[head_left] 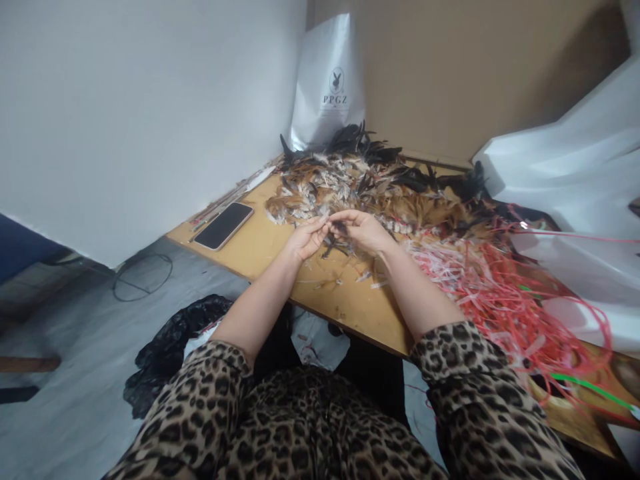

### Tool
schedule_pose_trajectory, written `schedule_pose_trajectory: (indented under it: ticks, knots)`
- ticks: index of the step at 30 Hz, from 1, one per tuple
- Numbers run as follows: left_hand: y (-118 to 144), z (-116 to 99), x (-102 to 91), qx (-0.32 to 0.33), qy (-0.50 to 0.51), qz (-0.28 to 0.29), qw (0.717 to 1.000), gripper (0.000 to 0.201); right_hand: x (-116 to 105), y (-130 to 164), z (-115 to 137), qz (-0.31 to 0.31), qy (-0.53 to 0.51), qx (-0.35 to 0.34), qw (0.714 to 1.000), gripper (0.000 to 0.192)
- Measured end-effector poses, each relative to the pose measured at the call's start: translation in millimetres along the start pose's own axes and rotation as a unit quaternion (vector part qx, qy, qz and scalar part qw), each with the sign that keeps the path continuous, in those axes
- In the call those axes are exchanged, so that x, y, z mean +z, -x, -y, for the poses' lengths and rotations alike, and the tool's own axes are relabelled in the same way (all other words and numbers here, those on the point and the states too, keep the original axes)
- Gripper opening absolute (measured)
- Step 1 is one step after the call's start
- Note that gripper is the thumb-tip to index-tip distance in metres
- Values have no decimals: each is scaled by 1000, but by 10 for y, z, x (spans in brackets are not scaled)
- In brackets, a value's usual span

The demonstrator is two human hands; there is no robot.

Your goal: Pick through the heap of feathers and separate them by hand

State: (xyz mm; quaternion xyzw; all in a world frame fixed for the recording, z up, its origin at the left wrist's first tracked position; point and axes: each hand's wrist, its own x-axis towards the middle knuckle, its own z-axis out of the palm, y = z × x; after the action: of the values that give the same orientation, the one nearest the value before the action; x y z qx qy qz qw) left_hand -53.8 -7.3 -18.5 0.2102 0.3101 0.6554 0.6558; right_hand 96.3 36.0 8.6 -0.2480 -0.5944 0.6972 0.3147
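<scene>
Two bare hands, left hand (306, 239) and right hand (361, 230), pinch small dark feathers (340, 230) together; loose brown-and-black feather pile (360, 183) nearby could scatter if brushed.

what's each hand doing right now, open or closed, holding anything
Left hand: fingers pinched shut on the small dark feathers between both hands.
Right hand: also closed on that same bundle, over the wooden table.

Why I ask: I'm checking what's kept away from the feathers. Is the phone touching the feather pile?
Apart. The head view shows the phone lying flat near the table's left edge, with a strip of bare table between it and the feather pile.
</scene>
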Motion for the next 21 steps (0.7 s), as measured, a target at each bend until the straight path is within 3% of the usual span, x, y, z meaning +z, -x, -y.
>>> schedule_pose_trajectory:
  ticks: [4, 12, 21]
  knots:
    - [-4, -7, -4, 0, -3, -6, 1000, 15, 48, -43, -24, -106, 0, -30, 994, 36]
    - [51, -18, 13, -91, -34, 17, 995, 13, -125, -42, -40, -83, -42, -46, 995, 34]
    - [113, -30, 59, -164, -37, 41, 985, 11, -83, -46, -55, -90, 81, -95, 988, 29]
